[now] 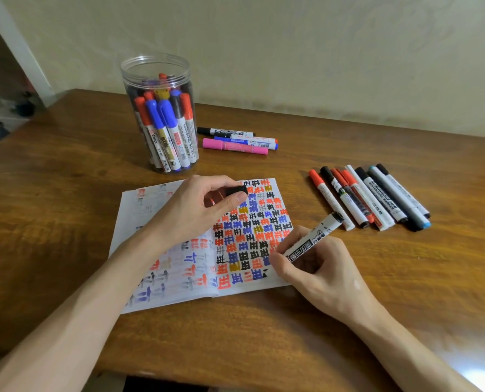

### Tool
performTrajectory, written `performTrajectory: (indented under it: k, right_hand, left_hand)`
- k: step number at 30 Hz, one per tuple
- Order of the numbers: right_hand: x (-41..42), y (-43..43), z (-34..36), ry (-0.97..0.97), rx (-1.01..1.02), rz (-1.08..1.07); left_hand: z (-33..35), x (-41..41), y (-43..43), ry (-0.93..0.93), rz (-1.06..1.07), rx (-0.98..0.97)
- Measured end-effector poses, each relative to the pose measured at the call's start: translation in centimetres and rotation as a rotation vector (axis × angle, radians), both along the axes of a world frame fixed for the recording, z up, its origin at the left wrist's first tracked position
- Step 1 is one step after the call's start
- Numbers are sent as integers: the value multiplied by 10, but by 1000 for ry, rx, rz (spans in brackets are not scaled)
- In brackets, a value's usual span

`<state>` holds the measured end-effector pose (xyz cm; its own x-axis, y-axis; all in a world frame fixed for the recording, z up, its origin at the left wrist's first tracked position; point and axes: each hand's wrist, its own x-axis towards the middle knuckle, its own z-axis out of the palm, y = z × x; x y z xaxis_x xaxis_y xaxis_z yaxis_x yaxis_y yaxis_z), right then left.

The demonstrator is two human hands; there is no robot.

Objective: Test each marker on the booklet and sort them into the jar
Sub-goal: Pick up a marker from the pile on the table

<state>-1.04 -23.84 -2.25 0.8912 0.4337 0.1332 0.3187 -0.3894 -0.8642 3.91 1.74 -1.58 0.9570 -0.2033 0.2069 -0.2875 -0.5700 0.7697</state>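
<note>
In the head view, an open booklet (139, 222) lies flat at the centre of the frame on a brown wooden surface (65, 179), its right page filled with rows of red, blue, black and ochre characters and its left page carrying fainter strokes. The left hand (198, 205) hovers over the upper middle of the booklet, thumb and forefinger pinching a small black cap (237, 190) while the other fingers (207, 183) curl loosely. The right hand (312, 267) sits at the booklet's lower right edge, gripping a white-barrelled black marker (312, 240) in a writing hold, the barrel slanting up toward the right of the frame. Its tip appears to touch the page near the bottom row of characters, though the hand partly hides it. A clear plastic jar (153, 66) stands upright above the booklet, left of centre, packed with capped red, blue and black markers (164, 123). Just right of the jar's base, three loose markers (237, 140), black, blue and pink, lie side by side. At the right of the frame, well apart from the booklet, a row of markers (371, 196) lies close together on the surface.
</note>
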Motion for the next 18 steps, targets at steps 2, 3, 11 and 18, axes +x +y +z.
performTrajectory:
  k: [2,3,11,18]
  right_hand:
    - [-1,0,-1,9,-17,4]
    - [-1,1,-1,11,-16,-2]
    - [1,-1,0,11,37,-83]
    - [2,0,-1,26,47,-73]
  left_hand:
    - [0,0,0,-5,-1,0]
    - [0,0,0,-6,-1,-1]
    - [1,0,1,3,0,-3]
    - [1,0,0,-6,6,-2]
